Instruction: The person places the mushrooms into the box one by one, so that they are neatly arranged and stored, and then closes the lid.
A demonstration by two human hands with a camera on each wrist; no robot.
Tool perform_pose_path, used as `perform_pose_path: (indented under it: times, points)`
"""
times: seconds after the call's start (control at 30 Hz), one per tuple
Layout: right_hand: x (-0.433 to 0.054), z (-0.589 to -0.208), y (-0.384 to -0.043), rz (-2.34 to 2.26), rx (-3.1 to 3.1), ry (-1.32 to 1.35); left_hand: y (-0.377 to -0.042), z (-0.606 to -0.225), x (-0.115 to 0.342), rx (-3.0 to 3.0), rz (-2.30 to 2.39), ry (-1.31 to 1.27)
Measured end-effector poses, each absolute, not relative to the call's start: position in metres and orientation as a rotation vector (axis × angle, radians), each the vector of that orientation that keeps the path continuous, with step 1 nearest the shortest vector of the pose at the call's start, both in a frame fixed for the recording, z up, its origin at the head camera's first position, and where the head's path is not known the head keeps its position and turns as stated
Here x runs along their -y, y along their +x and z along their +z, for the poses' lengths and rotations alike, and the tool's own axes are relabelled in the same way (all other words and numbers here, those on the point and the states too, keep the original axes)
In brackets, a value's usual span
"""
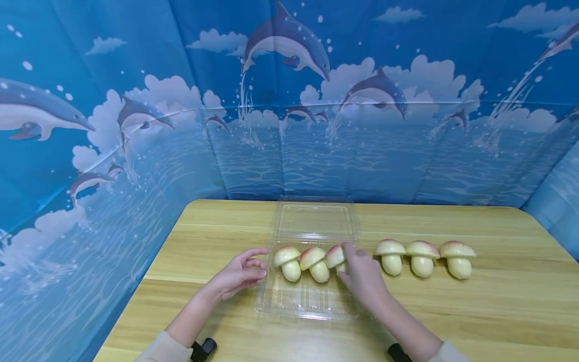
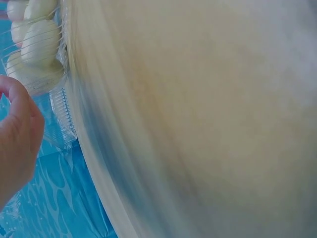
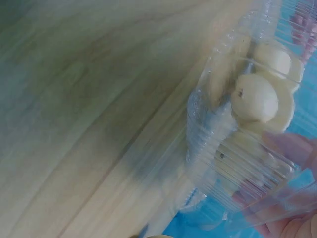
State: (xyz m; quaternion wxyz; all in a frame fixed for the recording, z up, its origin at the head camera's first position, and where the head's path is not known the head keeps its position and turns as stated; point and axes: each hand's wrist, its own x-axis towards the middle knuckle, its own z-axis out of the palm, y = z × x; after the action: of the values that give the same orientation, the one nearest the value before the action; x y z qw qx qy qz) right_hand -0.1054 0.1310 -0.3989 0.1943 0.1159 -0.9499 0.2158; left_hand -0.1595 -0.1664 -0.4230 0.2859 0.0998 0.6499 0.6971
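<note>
A clear plastic clamshell box (image 1: pixel 312 306) lies with its lid (image 1: pixel 316 220) folded back. Inside, along the back of its base, sit two pale mushrooms with pink-tinged caps, one on the left (image 1: pixel 287 262) and one in the middle (image 1: pixel 315 264). At their right my right hand (image 1: pixel 365 279) holds a third mushroom (image 1: pixel 335 257) by its right side, stem toward me. The right wrist view shows that hand's fingers (image 3: pixel 287 148) at this mushroom through the ribbed wall. My left hand (image 1: pixel 237 276) is at the box's left edge, fingers loosely bent, holding nothing.
To the right of the box, three similar mushrooms stand in a row on the wooden table (image 1: pixel 511 301), the nearest one (image 1: pixel 391 255) close to my right hand. A blue dolphin-print curtain (image 1: pixel 253 161) hangs behind the table and along its left side.
</note>
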Motion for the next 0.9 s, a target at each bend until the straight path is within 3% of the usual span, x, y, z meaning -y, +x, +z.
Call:
perform_pose_path:
  times: [0.9]
  points:
    - [-0.128, -0.408, -0.106, 0.439, 2.635, 0.337, -0.159, -0.423, 0.166, -1.724, 1.869, 0.267]
